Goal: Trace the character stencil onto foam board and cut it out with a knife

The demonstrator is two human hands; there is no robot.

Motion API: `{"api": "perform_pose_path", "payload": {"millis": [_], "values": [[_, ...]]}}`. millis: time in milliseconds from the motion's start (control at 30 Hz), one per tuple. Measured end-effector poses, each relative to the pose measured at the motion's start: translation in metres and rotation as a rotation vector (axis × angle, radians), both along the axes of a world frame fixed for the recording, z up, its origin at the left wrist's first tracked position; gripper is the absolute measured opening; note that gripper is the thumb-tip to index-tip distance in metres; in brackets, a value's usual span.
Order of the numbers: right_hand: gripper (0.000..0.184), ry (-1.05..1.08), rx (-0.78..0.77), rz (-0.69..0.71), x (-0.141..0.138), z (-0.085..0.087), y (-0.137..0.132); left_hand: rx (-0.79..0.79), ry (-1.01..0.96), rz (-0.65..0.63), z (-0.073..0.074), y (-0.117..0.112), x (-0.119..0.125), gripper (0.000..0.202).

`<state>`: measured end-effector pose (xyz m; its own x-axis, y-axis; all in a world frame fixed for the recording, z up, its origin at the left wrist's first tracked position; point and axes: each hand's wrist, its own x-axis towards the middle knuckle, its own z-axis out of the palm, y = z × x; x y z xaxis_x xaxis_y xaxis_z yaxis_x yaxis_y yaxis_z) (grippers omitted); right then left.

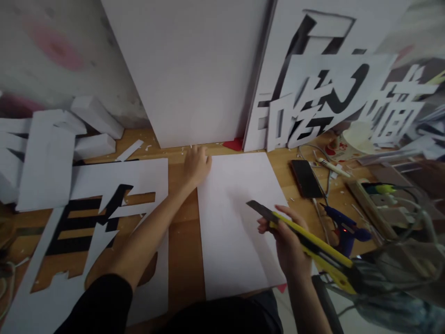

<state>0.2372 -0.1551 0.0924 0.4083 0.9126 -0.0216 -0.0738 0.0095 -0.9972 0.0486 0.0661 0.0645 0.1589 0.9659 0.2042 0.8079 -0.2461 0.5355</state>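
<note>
Beneath the right hand [290,243], a flat white rectangular foam sheet [239,222] is laid on the wooden floor [182,241]. The right fingers are clenched around a yellow-handled utility knife [306,243]; its dark blade is extended beyond the fingertips, up and to the left, and is held above the sheet's right half. Whether the blade tip touches the sheet cannot be told.

At the sheet's far left corner the left hand [196,167] is placed, fingers curled loosely over the edge and pressed down on the corner; nothing is gripped. The left forearm is stretched along the sheet's left edge, over a bare strip of floor.

Left of that forearm a white cut-out stencil sheet with dark openings [104,218] is spread flat, its right edge just beside the bare strip. Beyond the left fingers a tall white foam board [194,69] is stood upright against the wall, its bottom edge near the sheet's far edge; a narrow band of floor is left between them.

Right of the knife hand the sheet's right edge is followed by open floor, then a black phone [308,178], a blue glue gun [342,229] and loose cables [399,208]. Open room is found mainly across the sheet's centre, between the two hands.

White foam offcuts [92,130] are piled far left.
</note>
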Motion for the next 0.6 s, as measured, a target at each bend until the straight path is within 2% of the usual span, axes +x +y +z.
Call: {"api": "perform_pose_path", "payload": {"millis": [67, 167, 333, 500, 600], "values": [[0.027, -0.099, -0.035, 0.005, -0.024, 0.001, 0.02, 0.012, 0.075, 0.001, -0.011, 0.013, 0.012, 0.025], [0.024, -0.191, -0.068, -0.038, -0.056, -0.002, 0.05, 0.037, 0.166, -0.014, -0.023, 0.019, 0.02, 0.032], [0.021, -0.251, -0.069, -0.063, -0.085, -0.021, 0.096, 0.033, 0.255, -0.07, -0.03, 0.033, 0.018, 0.039], [0.015, -0.422, -0.235, 0.02, -0.09, -0.052, 0.107, -0.013, 0.272, -0.14, -0.03, 0.048, 0.018, 0.045], [0.014, -0.482, -0.28, 0.045, -0.091, -0.058, 0.103, -0.046, 0.266, -0.139, -0.032, 0.049, 0.021, 0.045]]}}
